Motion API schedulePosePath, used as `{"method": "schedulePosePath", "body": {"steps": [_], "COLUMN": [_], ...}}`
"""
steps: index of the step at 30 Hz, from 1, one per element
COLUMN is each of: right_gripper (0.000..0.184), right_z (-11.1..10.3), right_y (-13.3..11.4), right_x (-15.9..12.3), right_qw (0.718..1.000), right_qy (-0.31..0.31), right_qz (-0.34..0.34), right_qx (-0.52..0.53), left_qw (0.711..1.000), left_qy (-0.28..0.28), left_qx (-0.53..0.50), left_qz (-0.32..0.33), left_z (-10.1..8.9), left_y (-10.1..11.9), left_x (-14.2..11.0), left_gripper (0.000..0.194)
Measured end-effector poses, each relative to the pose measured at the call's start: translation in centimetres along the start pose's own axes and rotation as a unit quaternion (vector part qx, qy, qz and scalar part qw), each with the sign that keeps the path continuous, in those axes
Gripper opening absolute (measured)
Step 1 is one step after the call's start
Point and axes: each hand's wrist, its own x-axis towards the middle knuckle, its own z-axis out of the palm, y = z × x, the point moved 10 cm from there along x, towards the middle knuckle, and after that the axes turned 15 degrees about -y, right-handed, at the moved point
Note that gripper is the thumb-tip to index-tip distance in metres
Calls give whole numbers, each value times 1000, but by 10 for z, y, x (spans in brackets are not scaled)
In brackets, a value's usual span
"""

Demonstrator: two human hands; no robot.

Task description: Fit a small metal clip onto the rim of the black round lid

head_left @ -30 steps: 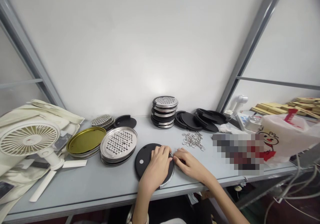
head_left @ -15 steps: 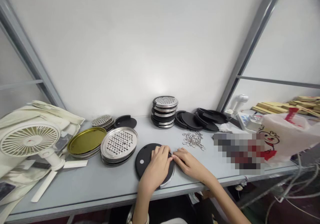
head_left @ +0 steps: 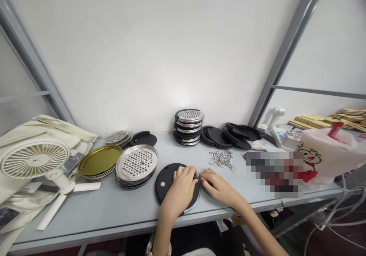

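Note:
A round black disc point(head_left: 164, 193) with a white dot and a shiny metal rim along its right side lies flat near the table's front edge. My left hand point(head_left: 183, 187) presses on its right half, fingers close together and curled toward the far right edge. Just beside that edge, my right hand point(head_left: 214, 185) pinches a small metal wire piece point(head_left: 197, 176), mostly hidden by the fingers. Beyond my right hand lies a loose pile of metal wire clips point(head_left: 222, 160). To the left stands a stack of round metal grater plates point(head_left: 137, 163).
Gold-coloured round lids point(head_left: 100, 160) are stacked left, by a white fan point(head_left: 36, 160). At the back stand a stack of black-and-metal graters point(head_left: 188, 128) and black discs point(head_left: 219, 137). A white plastic bag point(head_left: 328, 153) and a blurred patch are at right.
My right hand has shifted very slightly right, away from the disc's edge, and the wire piece shows a little more. My left hand stays on the disc.

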Motion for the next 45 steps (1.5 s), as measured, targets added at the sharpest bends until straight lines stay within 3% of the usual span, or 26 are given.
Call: {"method": "schedulePosePath", "body": {"steps": [16, 32, 45], "right_gripper": [27, 26, 30], "right_z": [-1, -1, 1], "right_y": [-5, 4, 1], "right_x": [0, -2, -1], "right_qw": [1000, 999, 1000], "right_qy": [1, 24, 4], "right_qz": [-17, 21, 12], "right_qx": [-5, 10, 8], "left_qw": [1000, 1000, 1000], "left_qy": [-10, -20, -18], "left_qx": [5, 0, 5], "left_qz": [-4, -10, -11], "left_z": [0, -1, -1], "left_y": [0, 1, 3], "left_x": [0, 0, -1], "left_gripper": [17, 19, 17]}}
